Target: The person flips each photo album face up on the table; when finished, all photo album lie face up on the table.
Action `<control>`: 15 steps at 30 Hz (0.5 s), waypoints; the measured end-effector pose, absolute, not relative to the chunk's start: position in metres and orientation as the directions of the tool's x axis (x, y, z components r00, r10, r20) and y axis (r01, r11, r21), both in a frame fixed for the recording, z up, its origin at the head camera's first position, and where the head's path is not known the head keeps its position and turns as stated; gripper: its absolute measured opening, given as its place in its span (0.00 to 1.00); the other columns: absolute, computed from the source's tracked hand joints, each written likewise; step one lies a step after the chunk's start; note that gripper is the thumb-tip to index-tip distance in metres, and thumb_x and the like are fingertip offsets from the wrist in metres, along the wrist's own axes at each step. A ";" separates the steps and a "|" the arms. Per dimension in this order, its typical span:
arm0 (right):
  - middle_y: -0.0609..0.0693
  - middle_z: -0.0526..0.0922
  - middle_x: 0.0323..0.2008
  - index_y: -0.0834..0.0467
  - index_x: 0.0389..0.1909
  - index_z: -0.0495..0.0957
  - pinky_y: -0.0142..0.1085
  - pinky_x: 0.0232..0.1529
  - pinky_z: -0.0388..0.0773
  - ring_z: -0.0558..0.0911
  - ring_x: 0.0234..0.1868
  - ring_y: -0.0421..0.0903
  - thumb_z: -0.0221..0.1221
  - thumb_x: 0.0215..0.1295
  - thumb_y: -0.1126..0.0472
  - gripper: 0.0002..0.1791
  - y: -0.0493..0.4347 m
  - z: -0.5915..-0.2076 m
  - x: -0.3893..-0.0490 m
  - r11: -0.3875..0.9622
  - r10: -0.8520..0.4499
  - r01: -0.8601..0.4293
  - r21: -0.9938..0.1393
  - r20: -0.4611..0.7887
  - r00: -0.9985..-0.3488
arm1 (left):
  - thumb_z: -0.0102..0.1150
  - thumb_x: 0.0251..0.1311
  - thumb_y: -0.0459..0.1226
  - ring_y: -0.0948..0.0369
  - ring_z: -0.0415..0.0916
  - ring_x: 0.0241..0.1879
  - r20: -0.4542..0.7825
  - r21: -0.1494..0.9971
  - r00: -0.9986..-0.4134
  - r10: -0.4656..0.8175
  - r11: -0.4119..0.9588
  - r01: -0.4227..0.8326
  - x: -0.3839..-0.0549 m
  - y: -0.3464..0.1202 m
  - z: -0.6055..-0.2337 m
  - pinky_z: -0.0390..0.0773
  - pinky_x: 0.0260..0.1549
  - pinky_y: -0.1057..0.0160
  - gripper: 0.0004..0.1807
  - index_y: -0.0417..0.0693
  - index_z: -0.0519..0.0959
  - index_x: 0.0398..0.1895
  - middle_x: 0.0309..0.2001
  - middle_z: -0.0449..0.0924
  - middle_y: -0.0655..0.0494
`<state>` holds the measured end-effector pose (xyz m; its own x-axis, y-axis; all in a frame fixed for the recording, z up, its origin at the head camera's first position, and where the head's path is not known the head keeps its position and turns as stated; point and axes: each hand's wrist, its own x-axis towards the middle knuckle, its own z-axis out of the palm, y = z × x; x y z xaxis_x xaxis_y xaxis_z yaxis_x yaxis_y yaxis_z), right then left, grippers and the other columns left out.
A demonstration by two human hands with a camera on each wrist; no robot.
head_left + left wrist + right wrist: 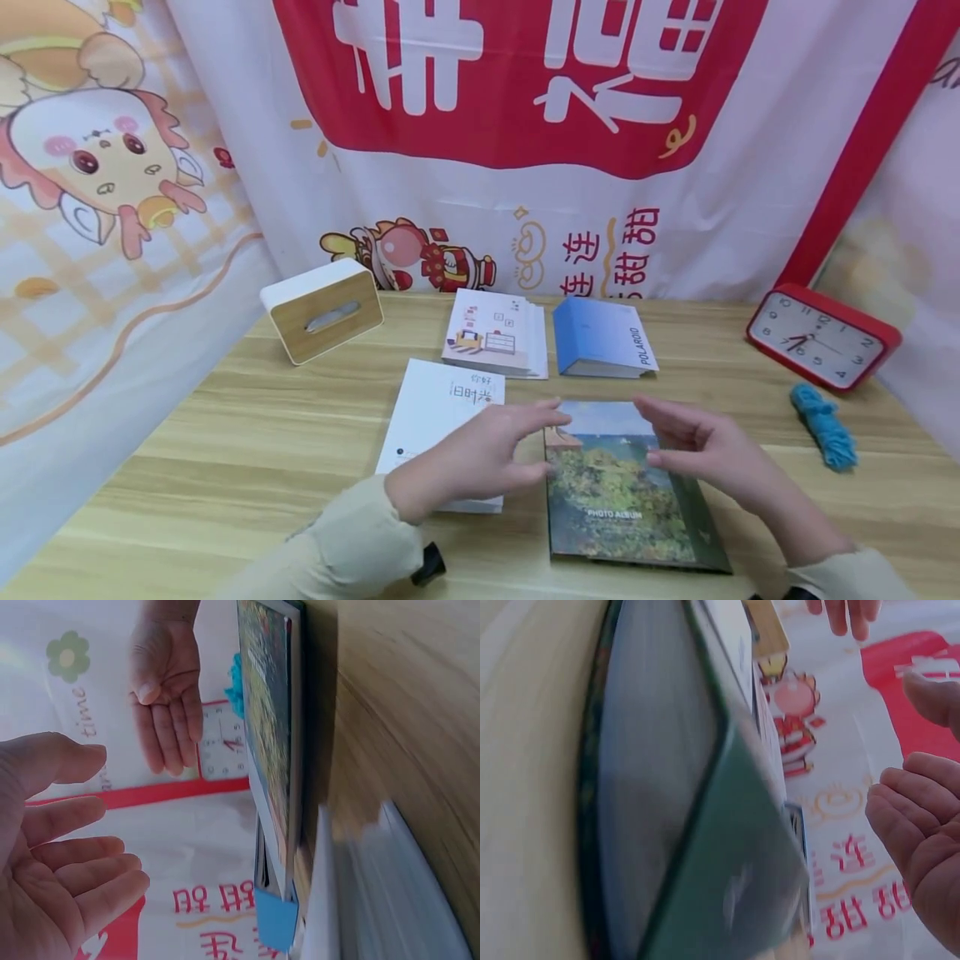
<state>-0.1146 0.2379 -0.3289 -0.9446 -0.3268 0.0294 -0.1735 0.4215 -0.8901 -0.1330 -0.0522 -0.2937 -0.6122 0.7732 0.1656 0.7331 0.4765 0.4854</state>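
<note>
A photo album [615, 492] with a landscape picture on its cover lies flat near the front of the wooden table. Above its left edge my left hand [480, 450] hovers, thumb and fingers apart with nothing between them. My right hand [712, 450] is over the album's right side, palm turned inward, likewise holding nothing. In the left wrist view both palms face each other across a gap, beside the album [270, 727]. The right wrist view shows the album's dark green spine [735, 855] close up. A white book [442, 417] lies partly behind my left forearm.
Behind are a stack of white illustrated books [491, 333] and a blue Polaroid album [603, 333]. A tissue box [326, 312] stands at the back left. To the right are a red clock [821, 337] and a blue yarn bundle [823, 427]. Printed cloth hangs behind the table.
</note>
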 end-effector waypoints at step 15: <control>0.35 0.62 0.66 0.62 0.70 0.49 0.20 0.52 0.68 0.65 0.58 0.22 0.56 0.62 0.66 0.38 0.302 -0.350 -0.101 0.375 -0.434 -0.110 -0.920 -0.070 -0.898 | 0.56 0.59 0.45 0.64 0.58 0.66 -0.016 0.451 -0.495 0.869 0.448 0.772 -0.134 0.012 -0.296 0.60 0.63 0.68 0.32 0.55 0.62 0.67 0.68 0.59 0.56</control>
<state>-0.1014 0.3019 -0.3501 -0.8983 -0.4338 -0.0700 -0.1096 0.3755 -0.9203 -0.1336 0.0125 -0.2959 -0.4952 0.8687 -0.0155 0.7719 0.4481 0.4510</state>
